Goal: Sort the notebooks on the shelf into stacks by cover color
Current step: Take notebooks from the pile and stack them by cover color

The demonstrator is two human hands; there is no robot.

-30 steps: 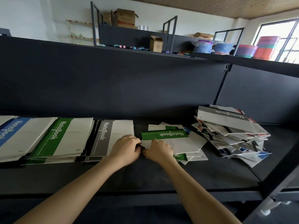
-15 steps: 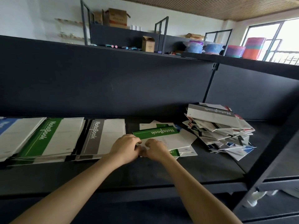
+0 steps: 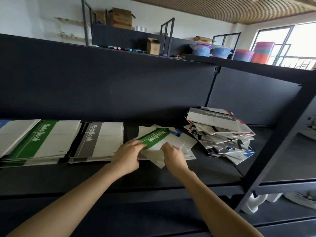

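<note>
A green-banded notebook [image 3: 154, 137] lies tilted on top of a small loose pile [image 3: 186, 147] in the middle of the dark shelf [image 3: 213, 166]. My left hand [image 3: 127, 155] grips its near left corner, and my right hand [image 3: 173, 155] holds its white near edge. To the left lie a grey-banded stack [image 3: 100, 139], a green-banded stack [image 3: 42, 139] and a stack with a blue corner [image 3: 10, 132] at the frame's edge. At the right sits a messy mixed heap [image 3: 220, 134] topped by a grey notebook.
The shelf's tall dark back panel [image 3: 119, 86] rises behind the stacks. A black upright post [image 3: 280, 134] bounds the shelf at the right. Cardboard boxes [image 3: 122, 18] and coloured tubs [image 3: 220, 52] stand on the racks above and beyond.
The green notebook has turned counter-clockwise and lifted at its near edge under both hands. My hands have spread apart along it. The view has shifted a little to the right.
</note>
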